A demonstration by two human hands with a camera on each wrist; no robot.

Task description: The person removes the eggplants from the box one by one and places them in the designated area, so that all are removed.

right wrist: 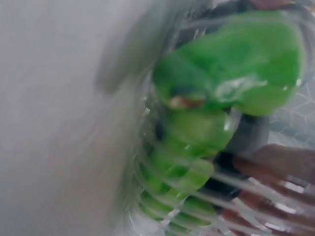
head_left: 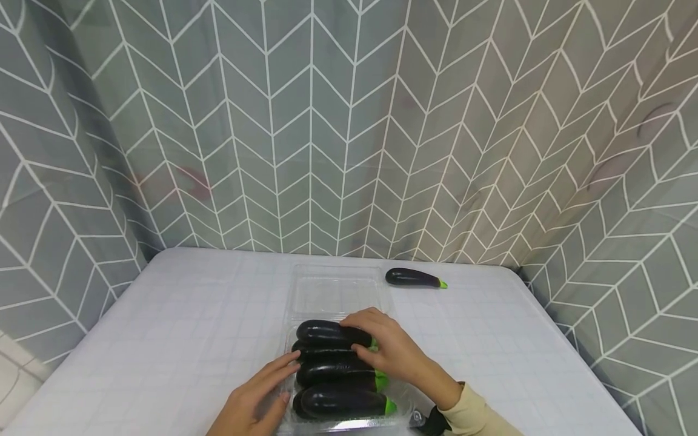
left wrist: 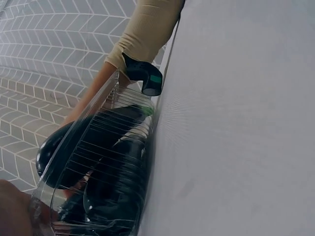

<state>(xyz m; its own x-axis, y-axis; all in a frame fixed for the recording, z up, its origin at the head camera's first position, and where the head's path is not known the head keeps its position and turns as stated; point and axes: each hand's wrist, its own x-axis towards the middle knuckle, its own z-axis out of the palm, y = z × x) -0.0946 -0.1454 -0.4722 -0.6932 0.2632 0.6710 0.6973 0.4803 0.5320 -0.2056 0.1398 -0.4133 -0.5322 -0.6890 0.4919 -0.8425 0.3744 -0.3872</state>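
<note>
Several dark eggplants with green stem ends lie stacked in a clear plastic box. My right hand holds the farthest eggplant near its stem end, fingers over the far side and thumb on the near side. At the blunt ends, my left hand rests with fairly straight fingers touching the eggplants. Through the box wall, the left wrist view shows dark eggplants. Large in the right wrist view are the green stem caps, blurred behind the ribbed plastic.
The box's transparent lid lies folded back on the far side. One loose eggplant is on the white table near the back edge. A grey patterned curtain hangs behind and at both sides.
</note>
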